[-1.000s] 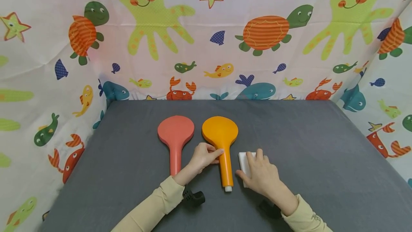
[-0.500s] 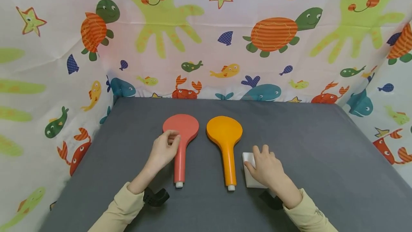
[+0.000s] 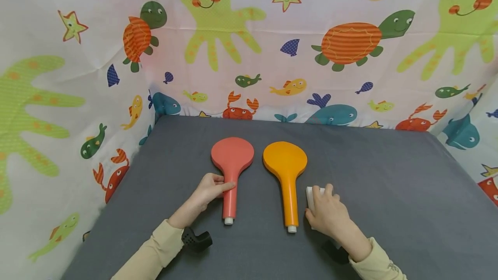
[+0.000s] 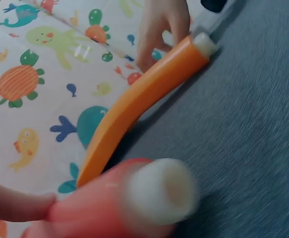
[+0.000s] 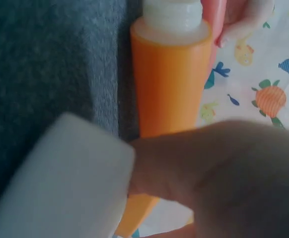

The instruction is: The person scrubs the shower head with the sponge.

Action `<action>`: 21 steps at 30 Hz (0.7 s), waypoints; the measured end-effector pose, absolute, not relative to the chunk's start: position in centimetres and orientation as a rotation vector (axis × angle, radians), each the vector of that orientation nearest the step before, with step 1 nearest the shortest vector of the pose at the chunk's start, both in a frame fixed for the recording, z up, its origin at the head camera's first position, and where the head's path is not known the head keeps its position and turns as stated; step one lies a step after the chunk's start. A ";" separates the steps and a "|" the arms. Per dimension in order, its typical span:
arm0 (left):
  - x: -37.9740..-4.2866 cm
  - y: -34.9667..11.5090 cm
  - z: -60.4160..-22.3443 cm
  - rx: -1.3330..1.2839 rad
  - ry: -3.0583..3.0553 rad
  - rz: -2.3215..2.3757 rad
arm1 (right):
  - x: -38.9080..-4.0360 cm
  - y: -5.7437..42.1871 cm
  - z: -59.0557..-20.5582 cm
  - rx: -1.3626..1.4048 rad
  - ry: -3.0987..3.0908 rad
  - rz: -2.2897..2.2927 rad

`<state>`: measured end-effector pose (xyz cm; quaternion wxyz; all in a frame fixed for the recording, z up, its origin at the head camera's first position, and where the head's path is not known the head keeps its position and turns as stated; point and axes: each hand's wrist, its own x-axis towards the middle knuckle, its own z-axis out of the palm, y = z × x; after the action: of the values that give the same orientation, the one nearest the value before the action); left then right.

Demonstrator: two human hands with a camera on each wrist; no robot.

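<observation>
In the head view a coral-red paddle (image 3: 232,155) with a round flat head lies on the grey table, its handle ending in a white tip. My left hand (image 3: 207,192) grips that handle, thumb across the top. To its right lies a matching orange paddle (image 3: 285,161), also white-tipped; neither hand touches it. My right hand (image 3: 330,214) holds a white rectangular block (image 3: 310,198) on the table, mostly hidden beneath the palm. The right wrist view shows the white block (image 5: 67,183) close up against the thumb. The left wrist view catches the coral handle (image 4: 95,210) near the camera.
Dark grey cloth covers the table (image 3: 249,254). A white curtain (image 3: 241,7) printed with sea animals stands along its back and sides. Black wrist-worn devices (image 3: 197,240) sit under both wrists, low over the cloth.
My left hand has left the orange paddle's handle, moved left and taken hold of the coral one. My right hand has curled its fingers around the white block. The head view has shifted slightly.
</observation>
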<state>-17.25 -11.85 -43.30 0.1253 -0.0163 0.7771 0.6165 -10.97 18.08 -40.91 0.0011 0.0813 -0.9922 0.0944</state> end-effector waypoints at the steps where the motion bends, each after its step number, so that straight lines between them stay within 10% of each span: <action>1: -17.3 -11.9 -43.4 -0.056 2.243 1.816 | -11.0 18.1 -40.8 0.257 -3.100 0.286; 21: -14.3 -10.2 -40.9 0.701 2.372 1.948 | -15.1 9.1 -36.2 1.119 -2.138 0.354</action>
<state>-14.30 -10.20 -40.88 -0.0034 0.2225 0.7534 0.6187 -15.07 9.07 -36.24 0.3443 0.4308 -0.8230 0.1362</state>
